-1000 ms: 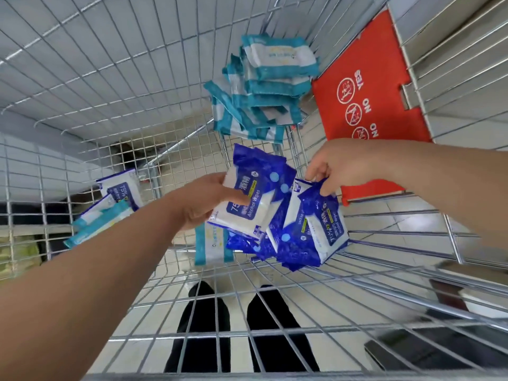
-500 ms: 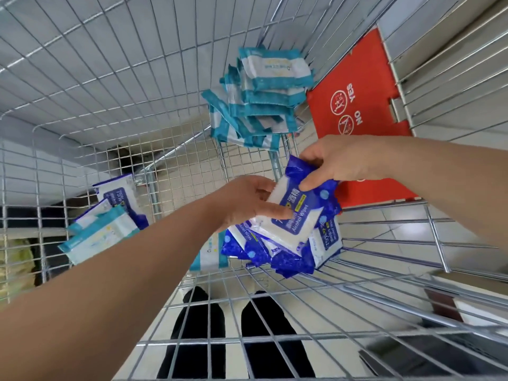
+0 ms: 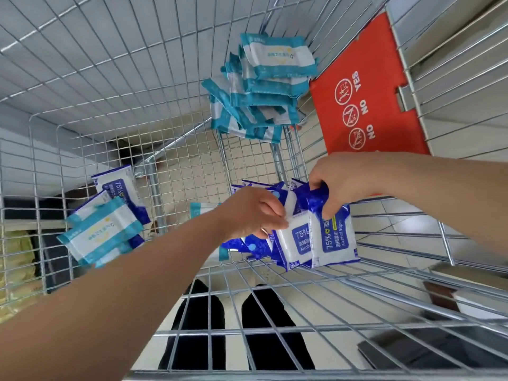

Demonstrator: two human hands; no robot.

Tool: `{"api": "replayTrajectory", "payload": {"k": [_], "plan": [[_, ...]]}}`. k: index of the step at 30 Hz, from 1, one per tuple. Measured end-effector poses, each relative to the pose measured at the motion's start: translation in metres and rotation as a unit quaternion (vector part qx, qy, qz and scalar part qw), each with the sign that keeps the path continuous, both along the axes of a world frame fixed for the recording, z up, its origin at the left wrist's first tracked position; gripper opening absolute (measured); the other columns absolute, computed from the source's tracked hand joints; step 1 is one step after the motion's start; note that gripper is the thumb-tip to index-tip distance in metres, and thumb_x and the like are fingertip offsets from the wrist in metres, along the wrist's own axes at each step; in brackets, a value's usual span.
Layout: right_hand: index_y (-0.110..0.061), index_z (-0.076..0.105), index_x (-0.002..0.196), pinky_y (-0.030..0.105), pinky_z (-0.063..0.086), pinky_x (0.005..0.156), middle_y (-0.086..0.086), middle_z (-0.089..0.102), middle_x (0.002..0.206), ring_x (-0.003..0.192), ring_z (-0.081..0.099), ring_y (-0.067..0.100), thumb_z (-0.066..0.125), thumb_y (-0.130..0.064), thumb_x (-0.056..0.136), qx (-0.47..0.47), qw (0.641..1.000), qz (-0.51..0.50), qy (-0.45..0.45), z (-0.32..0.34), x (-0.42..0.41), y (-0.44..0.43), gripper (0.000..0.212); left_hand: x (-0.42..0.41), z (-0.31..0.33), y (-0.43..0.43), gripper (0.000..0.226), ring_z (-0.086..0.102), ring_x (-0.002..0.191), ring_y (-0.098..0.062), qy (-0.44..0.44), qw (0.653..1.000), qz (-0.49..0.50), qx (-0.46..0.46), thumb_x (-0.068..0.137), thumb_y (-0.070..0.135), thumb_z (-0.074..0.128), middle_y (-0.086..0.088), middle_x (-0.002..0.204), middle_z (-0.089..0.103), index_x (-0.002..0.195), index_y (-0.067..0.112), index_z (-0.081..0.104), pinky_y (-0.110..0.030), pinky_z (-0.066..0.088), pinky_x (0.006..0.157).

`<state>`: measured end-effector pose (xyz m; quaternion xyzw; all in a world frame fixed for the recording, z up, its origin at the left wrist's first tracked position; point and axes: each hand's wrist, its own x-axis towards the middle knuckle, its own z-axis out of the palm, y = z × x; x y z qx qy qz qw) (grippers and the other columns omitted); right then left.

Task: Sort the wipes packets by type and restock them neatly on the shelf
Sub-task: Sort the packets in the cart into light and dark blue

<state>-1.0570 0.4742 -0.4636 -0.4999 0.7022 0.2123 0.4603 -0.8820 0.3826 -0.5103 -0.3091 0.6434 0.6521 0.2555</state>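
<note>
I look down into a wire shopping cart. My left hand grips a stack of blue alcohol wipes packets near the cart's middle. My right hand pinches the top of one more blue alcohol wipes packet pressed upright against that stack. A pile of teal wipes packets leans in the cart's far corner. At the left wall lie a teal packet and a blue packet behind it. Another teal packet shows partly behind my left wrist.
A red child-seat flap with YES and NO signs hangs at the cart's far right. My dark trouser legs show through the cart floor. Tiled floor lies beyond the right side.
My right hand has brought its blue packet upright against the stack in my left hand. Both hands shifted slightly right and the packets now stand side by side.
</note>
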Motion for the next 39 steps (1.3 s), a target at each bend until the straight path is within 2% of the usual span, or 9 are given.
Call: {"api": "replayTrajectory", "payload": {"k": [5, 9, 12, 16, 20, 23, 29, 35, 39], "plan": [[-0.026, 0.064, 0.104, 0.023, 0.049, 0.080, -0.012, 0.060, 0.099, 0.094, 0.058, 0.009, 0.082, -0.047, 0.063, -0.093, 0.991, -0.083, -0.045, 0.015, 0.010, -0.029, 0.049, 0.022, 0.005, -0.053, 0.012, 0.071, 0.083, -0.018, -0.006, 0.990, 0.085, -0.109, 0.082, 0.016, 0.074, -0.001, 0.093, 0.072, 0.092, 0.018, 0.067, -0.030, 0.059, 0.075], [-0.021, 0.063, 0.113, 0.019, 0.045, 0.082, -0.009, 0.061, 0.106, 0.098, 0.058, 0.008, 0.079, -0.033, 0.074, -0.158, 0.972, -0.129, -0.116, -0.001, 0.054, -0.056, 0.044, 0.074, 0.001, -0.098, 0.012, 0.061, 0.084, 0.000, -0.036, 0.971, 0.031, -0.235, 0.085, 0.021, 0.071, 0.008, 0.094, 0.066, 0.096, 0.021, 0.065, -0.020, 0.050, 0.077], [-0.015, 0.061, 0.117, 0.021, 0.043, 0.086, -0.001, 0.060, 0.115, 0.103, 0.056, 0.011, 0.075, -0.024, 0.079, -0.182, 0.966, -0.125, -0.135, -0.034, 0.096, -0.078, 0.041, 0.122, -0.011, -0.126, 0.022, 0.061, 0.091, -0.009, -0.079, 0.950, 0.009, -0.302, 0.085, 0.020, 0.071, 0.001, 0.105, 0.067, 0.105, 0.016, 0.066, -0.028, 0.048, 0.092], [-0.014, 0.055, 0.122, 0.025, 0.036, 0.081, 0.002, 0.056, 0.121, 0.108, 0.050, 0.017, 0.068, -0.023, 0.083, -0.172, 0.977, -0.074, -0.100, -0.089, 0.137, -0.101, 0.042, 0.165, -0.030, -0.153, 0.052, 0.046, 0.126, -0.026, -0.150, 0.910, -0.010, -0.386, 0.087, 0.024, 0.069, -0.009, 0.142, 0.046, 0.135, 0.018, 0.050, -0.037, 0.035, 0.105], [-0.009, 0.053, 0.119, 0.038, 0.048, 0.087, 0.008, 0.055, 0.115, 0.103, 0.054, 0.024, 0.066, -0.016, 0.082, -0.125, 0.988, -0.071, -0.051, -0.123, 0.155, -0.109, 0.039, 0.185, -0.058, -0.171, 0.064, 0.041, 0.130, -0.030, -0.158, 0.899, -0.012, -0.408, 0.084, 0.022, 0.071, -0.013, 0.144, 0.042, 0.141, 0.015, 0.042, -0.046, 0.034, 0.109], [-0.012, 0.052, 0.116, 0.037, 0.049, 0.081, 0.006, 0.055, 0.111, 0.099, 0.055, 0.024, 0.066, -0.014, 0.080, -0.122, 0.989, -0.087, -0.021, -0.136, 0.161, -0.109, 0.039, 0.200, -0.070, -0.180, 0.075, 0.038, 0.131, -0.030, -0.173, 0.900, -0.028, -0.398, 0.075, 0.026, 0.080, -0.014, 0.143, 0.040, 0.138, 0.011, 0.043, -0.042, 0.031, 0.109], [-0.003, 0.068, 0.096, 0.027, 0.043, 0.062, 0.010, 0.065, 0.094, 0.083, 0.059, 0.024, 0.064, -0.013, 0.080, -0.111, 0.986, -0.109, -0.055, -0.139, 0.169, -0.128, 0.019, 0.212, -0.071, -0.190, 0.042, 0.048, 0.111, -0.029, -0.153, 0.901, -0.039, -0.404, 0.069, 0.034, 0.084, -0.011, 0.119, 0.049, 0.098, 0.017, 0.058, -0.041, 0.043, 0.094], [-0.010, 0.062, 0.097, 0.015, 0.040, 0.041, 0.004, 0.060, 0.083, 0.064, 0.054, 0.007, 0.060, -0.011, 0.088, -0.176, 0.917, -0.328, -0.146, -0.127, 0.172, -0.170, 0.009, 0.216, -0.066, -0.192, 0.051, 0.054, 0.109, -0.027, -0.193, 0.885, -0.125, -0.405, 0.081, 0.033, 0.074, -0.007, 0.121, 0.056, 0.122, 0.014, 0.052, -0.028, 0.033, 0.079], [-0.012, 0.061, 0.102, 0.015, 0.038, 0.039, 0.003, 0.056, 0.081, 0.065, 0.051, 0.011, 0.049, 0.001, 0.087, -0.182, 0.899, -0.363, -0.165, -0.127, 0.185, -0.185, 0.023, 0.219, -0.067, -0.189, 0.053, 0.052, 0.113, -0.027, -0.202, 0.867, -0.200, -0.411, 0.084, 0.040, 0.069, -0.008, 0.125, 0.056, 0.128, 0.016, 0.052, -0.034, 0.042, 0.088]]}}
